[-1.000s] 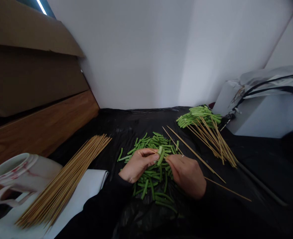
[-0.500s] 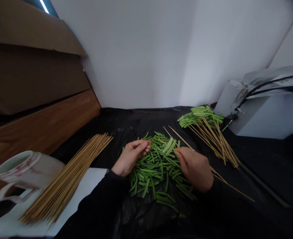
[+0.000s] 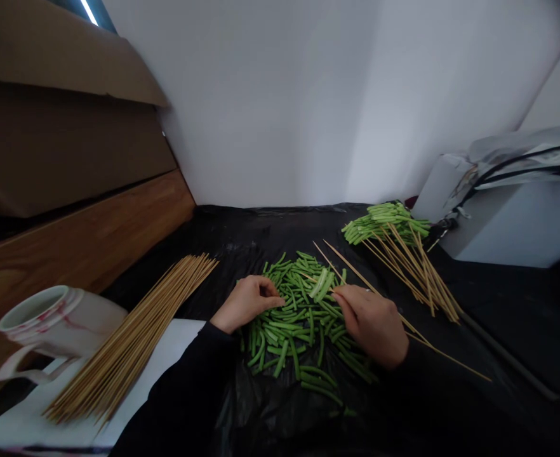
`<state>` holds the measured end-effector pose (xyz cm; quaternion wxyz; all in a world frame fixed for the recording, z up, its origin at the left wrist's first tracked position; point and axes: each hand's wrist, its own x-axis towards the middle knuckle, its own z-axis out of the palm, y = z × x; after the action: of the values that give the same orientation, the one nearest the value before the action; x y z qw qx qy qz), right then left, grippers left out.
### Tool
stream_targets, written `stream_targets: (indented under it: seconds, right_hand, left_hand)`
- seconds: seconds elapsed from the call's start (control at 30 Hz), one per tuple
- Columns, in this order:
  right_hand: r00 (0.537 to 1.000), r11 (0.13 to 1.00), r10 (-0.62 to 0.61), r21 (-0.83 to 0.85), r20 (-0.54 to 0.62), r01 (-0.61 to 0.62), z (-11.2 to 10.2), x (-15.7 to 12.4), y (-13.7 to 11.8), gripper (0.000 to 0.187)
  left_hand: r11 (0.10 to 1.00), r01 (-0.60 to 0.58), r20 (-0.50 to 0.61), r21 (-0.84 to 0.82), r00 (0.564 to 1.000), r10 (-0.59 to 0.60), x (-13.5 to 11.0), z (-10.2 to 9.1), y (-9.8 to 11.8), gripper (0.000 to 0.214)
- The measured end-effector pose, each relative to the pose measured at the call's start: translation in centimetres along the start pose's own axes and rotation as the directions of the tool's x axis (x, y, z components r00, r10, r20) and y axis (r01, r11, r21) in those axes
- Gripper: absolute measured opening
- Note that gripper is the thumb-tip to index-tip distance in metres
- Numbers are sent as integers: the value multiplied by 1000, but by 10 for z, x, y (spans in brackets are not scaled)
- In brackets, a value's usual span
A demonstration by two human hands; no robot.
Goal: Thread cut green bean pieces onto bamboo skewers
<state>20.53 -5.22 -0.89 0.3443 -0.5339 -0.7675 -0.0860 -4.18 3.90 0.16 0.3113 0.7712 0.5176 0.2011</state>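
Over the heap of short green bean pieces [image 3: 299,324], the right hand [image 3: 373,320] grips a thin bamboo skewer [image 3: 451,358] already carrying a few pieces, held low so its point sits near the heap, while the left hand [image 3: 246,303], fingers narrowed, touches the heap's left edge; whether it grips a piece I cannot tell.

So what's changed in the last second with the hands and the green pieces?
The left hand let go of the green stem pieces threaded on the thin bamboo skewers, drew back leftward and dropped onto the loose pile of cut green stems. The right hand kept its grip on those skewers. The bundle of bare bamboo sticks, the far stack of filled skewers and the white mug stayed put.
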Motion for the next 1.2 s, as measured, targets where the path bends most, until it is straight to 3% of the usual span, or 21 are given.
stream_targets:
  seconds: [0.27,0.33,0.43,0.5,0.6,0.67,0.77,0.97,1.2]
  right_hand:
    - [999,999,-28,16,-24,28,1,-1,-2,21]
    - [998,999,-41,25,-43,42,1,0,-2,20]
    - [995,996,-67,51,-70,70,1,-1,-3,19]
    - [994,994,-85,68,-75,90,1,-1,-3,19]
    - [993,991,-104,82,-60,109,1,-2,-4,20]
    - [992,990,-115,80,-48,118,1,-3,-4,21]
    - [992,990,-125,65,-38,127,1,-3,-5,22]
    - [992,991,-122,57,-26,124,1,-3,-6,25]
    - [993,992,-118,44,-19,119,2,-3,-6,25]
  left_hand:
    - [989,-120,-23,85,992,123,-6,-2,9,16]
    - [991,-135,-53,11,989,136,-6,-3,14,15]
    - [953,-102,-98,-286,992,77,-5,-2,20,17]
    - [837,-25,-84,-546,996,-25,-4,0,23,24]
    - [549,126,47,-826,987,-155,-5,4,27,30]
    - [384,190,131,-904,976,-173,-7,6,30,27]
    - [262,229,192,-938,968,-159,-8,9,34,22]
    - [208,234,201,-950,965,-168,-9,10,36,17]
    - [224,215,181,-951,969,-166,-9,10,38,20]
